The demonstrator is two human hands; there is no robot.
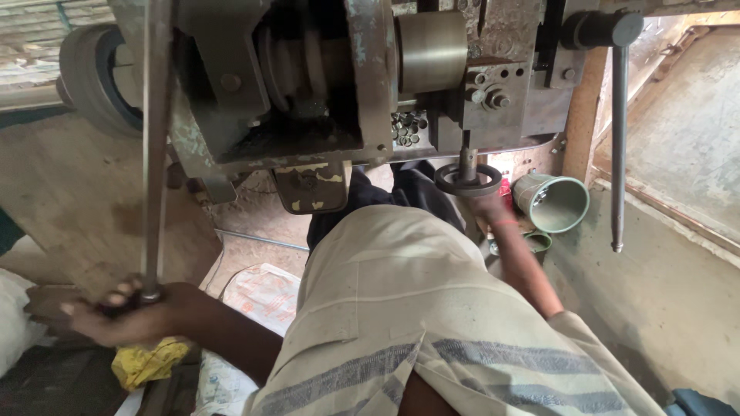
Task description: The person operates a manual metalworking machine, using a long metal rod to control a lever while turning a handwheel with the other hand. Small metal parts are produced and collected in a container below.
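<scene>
From the head camera, looking down, the left hand [116, 312] is closed tight around the bottom end of a long grey metal lever bar [154, 154], which stands almost straight up at the left edge of the big old grey metal machine [308, 85]. The bar looks hard, stiff and heavy, and maybe a bit smooth, so its low end seems the best place to hold it, with the whole fist wrapped round. The right hand [486, 204] reaches up to a small round dark metal hand wheel [467, 179] under the machine's right side. It touches the wheel's lower rim, but I cannot tell how far its fingers are curled. The wheel looks hard and heavy too, best held by its rim. A green metal cup [556, 202] sits just beside it. A crumpled yellow cloth [146, 362] lies under the left hand.
</scene>
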